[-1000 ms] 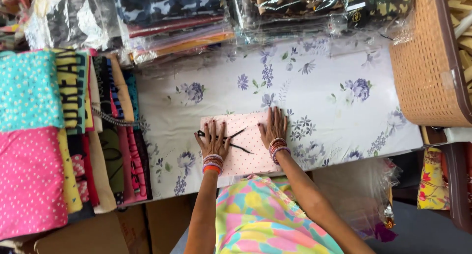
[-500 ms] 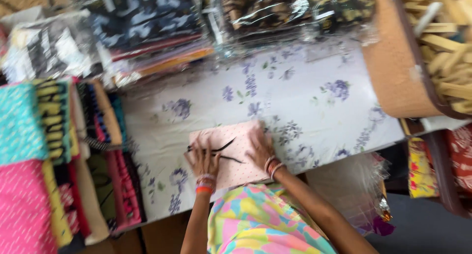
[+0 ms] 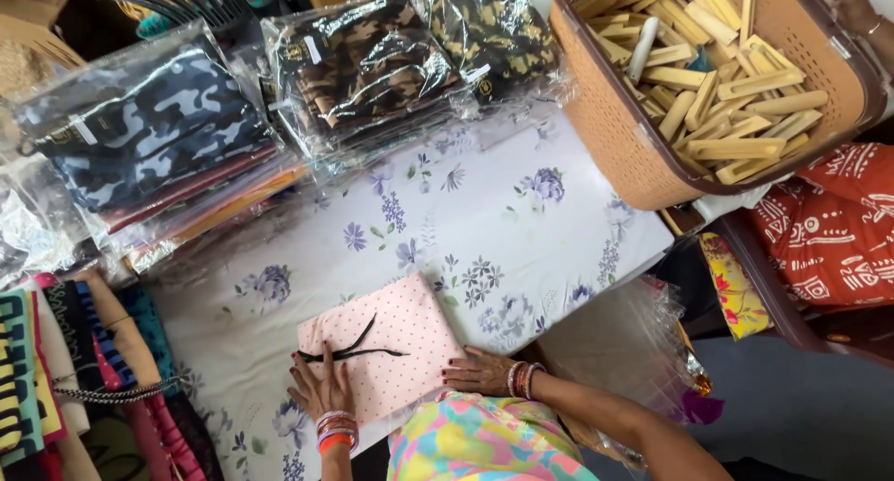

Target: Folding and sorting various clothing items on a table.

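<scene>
Floral tablecloth [image 3: 484, 211] — pink folded cloth [image 3: 396, 351]

Near edge: folded cloth [image 3: 386, 346] is lying on the table [image 3: 521, 230].
Right corner: basket [image 3: 643, 155] is standing there.
Far edge: wrapped packs [image 3: 363, 67] are lying stacked.

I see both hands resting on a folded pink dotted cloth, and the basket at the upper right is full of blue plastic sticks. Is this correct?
Not quite. The head view shows the left hand and right hand on the folded pink dotted cloth, but the basket holds pale wooden sticks, not blue plastic ones.

left hand [image 3: 321, 392] flat, right hand [image 3: 477, 371] flat, fingers spread
</scene>
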